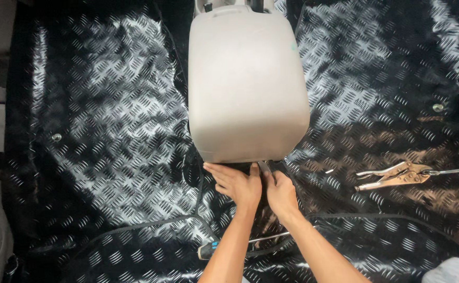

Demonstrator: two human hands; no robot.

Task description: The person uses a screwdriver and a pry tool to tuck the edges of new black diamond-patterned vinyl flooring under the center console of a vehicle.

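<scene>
A beige centre console [248,84] stands on a black, shiny tread-pattern floor mat [109,131]. Both my hands are at the console's near bottom edge. My left hand [236,184] lies flat on the black mat, fingers spread and pointing toward the console base. My right hand [279,193] is beside it, fingers curled around a thin dark tool [265,170] that points at the gap under the console. The tool's tip is hidden in shadow.
Silver locking pliers [395,175] lie on the mat to the right. A tool with a blue-and-black handle [208,250] and a metal shaft lies under my forearms. Round fasteners [56,137] sit in the mat. A white cloth [455,271] is at bottom right.
</scene>
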